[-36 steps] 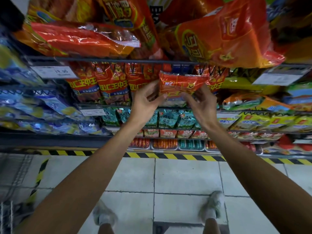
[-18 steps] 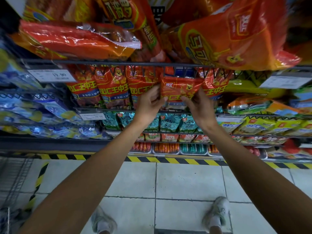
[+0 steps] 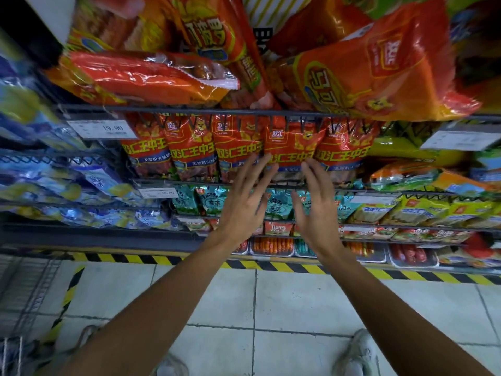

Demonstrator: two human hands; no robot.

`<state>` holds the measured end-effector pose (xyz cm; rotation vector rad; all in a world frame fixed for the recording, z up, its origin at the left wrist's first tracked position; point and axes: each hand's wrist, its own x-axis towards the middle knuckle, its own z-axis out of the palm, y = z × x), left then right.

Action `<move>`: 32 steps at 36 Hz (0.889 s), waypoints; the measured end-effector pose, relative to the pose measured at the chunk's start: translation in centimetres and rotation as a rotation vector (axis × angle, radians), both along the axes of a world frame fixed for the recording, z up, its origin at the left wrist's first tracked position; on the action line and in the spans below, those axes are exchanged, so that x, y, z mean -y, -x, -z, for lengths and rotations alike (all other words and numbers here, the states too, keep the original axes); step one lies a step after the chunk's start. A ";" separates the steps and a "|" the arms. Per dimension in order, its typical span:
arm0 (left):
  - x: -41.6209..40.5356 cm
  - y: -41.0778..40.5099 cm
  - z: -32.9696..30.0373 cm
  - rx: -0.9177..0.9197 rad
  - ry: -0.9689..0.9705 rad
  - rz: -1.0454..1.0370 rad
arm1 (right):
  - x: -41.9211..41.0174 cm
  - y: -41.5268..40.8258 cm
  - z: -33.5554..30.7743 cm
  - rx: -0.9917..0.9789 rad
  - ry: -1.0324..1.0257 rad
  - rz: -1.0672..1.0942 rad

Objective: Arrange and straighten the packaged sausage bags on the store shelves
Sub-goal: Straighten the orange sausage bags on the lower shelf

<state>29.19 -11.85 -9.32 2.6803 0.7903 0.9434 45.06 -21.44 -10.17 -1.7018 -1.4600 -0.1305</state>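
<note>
Several red sausage bags with yellow lettering stand in a row on a wire shelf; the fourth one stands upright between its neighbours. My left hand and my right hand hover just below and in front of that bag, fingers spread and straight, holding nothing. The fingertips of both hands reach the bag's lower edge; whether they touch it I cannot tell. Large orange sausage bags lie piled on the shelf above.
Teal snack bags fill the shelf below, with trays of sausages lower still. Blue bags lie at left, yellow-green packs at right. A price tag hangs on the wire rail. Tiled floor and my shoes are below.
Both hands held the red bag and pushed it up into the row. Now they have let go and drawn back down, fingers spread, and the bag stands in line.
</note>
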 end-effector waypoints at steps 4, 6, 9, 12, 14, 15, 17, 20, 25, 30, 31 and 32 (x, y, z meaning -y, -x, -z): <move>-1.0 0.3 0.8 -0.140 -0.060 -0.020 | -1.0 -0.6 0.3 0.122 0.143 -0.040; -1.8 0.2 1.0 -0.183 -0.107 -0.037 | -1.6 -1.0 0.4 0.166 0.183 -0.055; -2.6 0.1 1.6 -0.234 -0.152 -0.067 | -2.0 -1.5 0.3 0.210 0.231 -0.070; -2.7 -0.1 2.0 -0.261 -0.168 -0.094 | -1.9 -1.7 0.1 0.240 0.270 -0.061; -2.4 -0.5 2.0 -0.278 -0.164 -0.125 | -1.8 -1.6 -0.2 0.234 0.268 -0.047; -2.2 -0.7 1.9 -0.287 -0.159 -0.139 | -1.7 -1.5 -0.3 0.216 0.255 -0.033; -2.1 -0.9 1.7 -0.311 -0.160 -0.155 | -1.7 -1.3 -0.5 0.185 0.224 0.009; -2.6 -0.6 1.5 -0.323 -0.167 -0.160 | -1.7 -1.4 -0.4 0.227 0.238 0.056; -2.2 -1.1 1.5 -0.283 -0.154 -0.185 | -2.1 -2.4 0.2 0.355 0.278 0.055; -2.7 -2.5 1.1 -0.132 -0.231 -0.048 | -2.3 -2.8 1.1 0.362 0.288 0.033; -3.0 -2.9 1.0 -0.142 -0.248 -0.033 | -2.2 -2.9 1.1 0.360 0.283 0.023; -3.4 -3.2 0.9 -0.165 -0.256 -0.038 | -2.2 -3.1 1.1 0.359 0.282 0.016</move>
